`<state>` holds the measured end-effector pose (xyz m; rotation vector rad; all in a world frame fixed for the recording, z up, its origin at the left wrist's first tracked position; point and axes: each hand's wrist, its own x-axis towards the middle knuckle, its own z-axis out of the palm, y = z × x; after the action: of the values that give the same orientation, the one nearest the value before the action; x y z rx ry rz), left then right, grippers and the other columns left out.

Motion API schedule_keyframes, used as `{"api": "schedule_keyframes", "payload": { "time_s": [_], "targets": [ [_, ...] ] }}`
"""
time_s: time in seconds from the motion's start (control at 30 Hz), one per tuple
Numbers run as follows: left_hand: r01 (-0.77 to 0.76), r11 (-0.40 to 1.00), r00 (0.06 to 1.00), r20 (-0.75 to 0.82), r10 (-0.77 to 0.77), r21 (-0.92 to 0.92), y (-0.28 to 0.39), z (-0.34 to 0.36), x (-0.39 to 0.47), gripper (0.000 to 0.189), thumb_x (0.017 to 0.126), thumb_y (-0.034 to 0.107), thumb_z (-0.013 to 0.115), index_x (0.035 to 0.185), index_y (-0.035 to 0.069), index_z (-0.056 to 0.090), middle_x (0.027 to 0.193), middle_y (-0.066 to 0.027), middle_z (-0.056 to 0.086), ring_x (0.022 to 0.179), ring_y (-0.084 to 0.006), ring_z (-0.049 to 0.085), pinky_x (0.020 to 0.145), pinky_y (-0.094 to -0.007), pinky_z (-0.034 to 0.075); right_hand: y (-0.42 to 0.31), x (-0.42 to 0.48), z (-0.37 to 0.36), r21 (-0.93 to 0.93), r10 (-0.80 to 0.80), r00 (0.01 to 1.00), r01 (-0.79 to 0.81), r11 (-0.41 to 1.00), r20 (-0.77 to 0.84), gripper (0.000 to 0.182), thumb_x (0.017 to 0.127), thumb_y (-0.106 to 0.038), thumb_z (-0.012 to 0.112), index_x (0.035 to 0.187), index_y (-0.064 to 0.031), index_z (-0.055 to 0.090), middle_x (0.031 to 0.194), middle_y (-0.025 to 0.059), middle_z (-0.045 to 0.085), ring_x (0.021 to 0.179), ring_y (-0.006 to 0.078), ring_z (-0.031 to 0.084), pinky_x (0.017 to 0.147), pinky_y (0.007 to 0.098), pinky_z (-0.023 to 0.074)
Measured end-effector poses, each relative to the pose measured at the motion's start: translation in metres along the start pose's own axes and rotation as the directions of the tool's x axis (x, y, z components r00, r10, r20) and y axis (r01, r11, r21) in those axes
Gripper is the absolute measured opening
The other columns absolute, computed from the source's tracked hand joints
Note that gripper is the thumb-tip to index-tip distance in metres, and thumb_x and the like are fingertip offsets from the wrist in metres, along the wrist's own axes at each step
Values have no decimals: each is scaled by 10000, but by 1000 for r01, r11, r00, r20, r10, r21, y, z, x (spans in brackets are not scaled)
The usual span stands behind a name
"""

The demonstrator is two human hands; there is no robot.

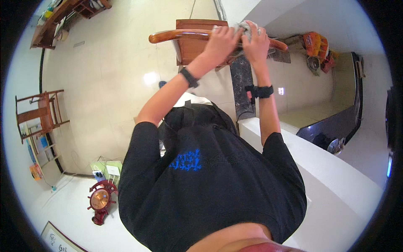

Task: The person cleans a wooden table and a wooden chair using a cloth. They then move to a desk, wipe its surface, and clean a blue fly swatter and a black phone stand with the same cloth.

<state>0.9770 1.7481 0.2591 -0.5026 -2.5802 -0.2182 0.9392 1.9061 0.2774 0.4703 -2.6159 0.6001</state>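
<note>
A brown wooden chair stands before me, its seat [201,50] beneath a long, curved, glossy top rail [170,35]. My left hand [222,41] is curled over the middle of this rail, slightly blurred, its fingers beside a crumpled grey-white cloth [247,28]. The cloth is in my right hand [256,45], bunched against the rail right of the middle. The hands nearly touch, and they hide that stretch of rail. Black bands circle both wrists.
Left is another wooden chair [42,111] near a shelf [45,154]. A wheel-shaped clock [100,199] hangs lower left. A dark stone strip [242,85] crosses the floor. Orange items [315,44] lie to the right, past a white wall edge [302,148]. A wooden cabinet [52,23] is upper left.
</note>
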Motion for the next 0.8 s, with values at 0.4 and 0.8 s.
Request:
{"api": "schedule_keyframes", "payload": {
  "time_s": [0.4, 0.8],
  "targets": [
    [389, 918, 910, 120, -396, 81, -151, -89, -112, 513, 755, 154, 706, 1250, 87, 590, 1056, -133, 627, 1053, -337, 619, 911, -474, 501, -200, -5, 90, -70, -379, 876, 417, 906, 298, 819, 700, -126, 746, 1450, -183, 422, 1249, 282, 499, 1147, 439, 520, 1015, 549, 374],
    [708, 290, 681, 732, -38, -644, -245, -87, -100, 722, 905, 605, 612, 1400, 95, 486, 1037, -97, 668, 732, -145, 579, 553, -267, 466, -193, 117, 130, 409, -455, 254, 214, 887, 854, 843, 476, -238, 864, 1263, -116, 590, 1134, 124, 663, 995, 319, 655, 877, 423, 538]
  ]
}}
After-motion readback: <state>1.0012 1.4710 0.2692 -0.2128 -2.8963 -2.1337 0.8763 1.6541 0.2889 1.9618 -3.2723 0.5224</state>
